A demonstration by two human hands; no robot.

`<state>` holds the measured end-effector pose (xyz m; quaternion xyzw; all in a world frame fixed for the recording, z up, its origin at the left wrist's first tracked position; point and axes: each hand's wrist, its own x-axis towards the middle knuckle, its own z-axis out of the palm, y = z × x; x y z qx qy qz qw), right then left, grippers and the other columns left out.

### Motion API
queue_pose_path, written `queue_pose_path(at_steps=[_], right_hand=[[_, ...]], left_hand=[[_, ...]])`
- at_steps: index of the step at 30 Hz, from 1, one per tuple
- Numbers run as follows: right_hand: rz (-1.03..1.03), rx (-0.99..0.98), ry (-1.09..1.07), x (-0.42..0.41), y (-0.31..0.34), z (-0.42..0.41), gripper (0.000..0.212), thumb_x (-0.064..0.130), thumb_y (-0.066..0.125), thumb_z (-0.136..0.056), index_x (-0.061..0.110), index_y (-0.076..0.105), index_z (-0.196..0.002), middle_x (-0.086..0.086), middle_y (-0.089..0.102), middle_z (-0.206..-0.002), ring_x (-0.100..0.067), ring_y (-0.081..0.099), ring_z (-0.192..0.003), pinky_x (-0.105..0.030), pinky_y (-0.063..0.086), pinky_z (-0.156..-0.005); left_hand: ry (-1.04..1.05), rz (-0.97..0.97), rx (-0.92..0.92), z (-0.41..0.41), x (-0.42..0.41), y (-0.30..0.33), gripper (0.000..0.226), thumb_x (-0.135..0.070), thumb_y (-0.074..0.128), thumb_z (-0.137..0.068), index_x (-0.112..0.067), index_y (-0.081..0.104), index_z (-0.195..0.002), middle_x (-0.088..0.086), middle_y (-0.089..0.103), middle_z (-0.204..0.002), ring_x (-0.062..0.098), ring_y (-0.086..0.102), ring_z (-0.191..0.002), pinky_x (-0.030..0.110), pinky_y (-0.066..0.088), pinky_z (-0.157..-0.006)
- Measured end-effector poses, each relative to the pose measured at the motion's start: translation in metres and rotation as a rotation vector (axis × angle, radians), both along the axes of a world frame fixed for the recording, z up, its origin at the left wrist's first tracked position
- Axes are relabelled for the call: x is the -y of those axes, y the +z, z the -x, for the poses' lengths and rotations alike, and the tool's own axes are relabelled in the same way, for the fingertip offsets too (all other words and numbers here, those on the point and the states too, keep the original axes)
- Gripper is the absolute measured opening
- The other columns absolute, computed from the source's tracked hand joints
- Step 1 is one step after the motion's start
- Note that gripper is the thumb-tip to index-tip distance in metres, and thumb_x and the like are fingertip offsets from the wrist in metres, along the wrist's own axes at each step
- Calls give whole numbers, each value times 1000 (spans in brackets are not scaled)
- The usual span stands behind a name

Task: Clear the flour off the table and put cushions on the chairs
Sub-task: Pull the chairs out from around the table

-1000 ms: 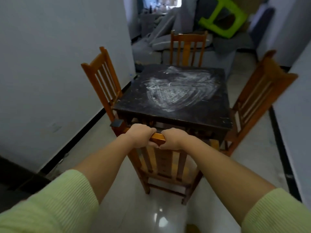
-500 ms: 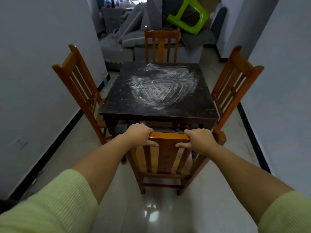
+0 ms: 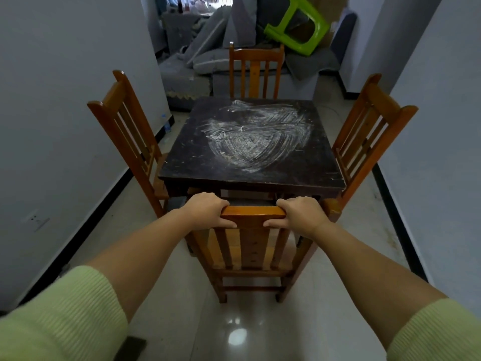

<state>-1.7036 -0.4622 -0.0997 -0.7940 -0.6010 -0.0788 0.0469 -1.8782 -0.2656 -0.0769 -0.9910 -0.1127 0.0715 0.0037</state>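
Your left hand [image 3: 207, 211] and right hand [image 3: 299, 213] are both wrapped around the top rail of the near chair [image 3: 253, 246], fingers curled over the far edge and thumbs along the near face, one hand at each end of the rail. The chair stands upright on the tiled floor with its seat tucked toward the dark table [image 3: 250, 175] and its rail just below the table's front edge.

Beyond your hands, the flour [image 3: 256, 140] is spread over the middle of the tabletop in swirled white streaks, so by the look of it the clearing has not been finished; nothing to wipe with is in view. Three more wooden chairs ring the table: the left chair [image 3: 127, 128], the far chair [image 3: 255, 69] and the right chair [image 3: 369, 126]. None of the seats you can see carries a cushion.

Grey cushions [image 3: 210, 52] lie heaped on the sofa behind the far chair, well apart from you, beside an upturned green stool [image 3: 296, 24]. Judging from this, both parts of the job remain: the tabletop, then four cushions to fetch and place.
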Motion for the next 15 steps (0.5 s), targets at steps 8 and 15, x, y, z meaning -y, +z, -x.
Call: queue_pose_path(at_steps=[8, 15], right_hand=[[-61, -57, -81, 11, -16, 18, 60, 85, 21, -73, 31, 47, -78, 14, 47, -62, -1, 42, -50, -18, 36, -47], [-27, -40, -56, 9, -17, 24, 58, 87, 18, -70, 34, 41, -79, 12, 51, -66, -5, 46, -54, -23, 42, -51]], left_hand=[[-113, -69, -53, 0, -1, 7, 53, -69, 48, -82, -20, 59, -102, -9, 54, -74, 7, 53, -64, 21, 44, -61], [-70, -100, -16, 17, 5, -1, 51, -70, 48, -81, -22, 59, -97, -9, 54, -71, 6, 51, -61, 20, 41, -56]])
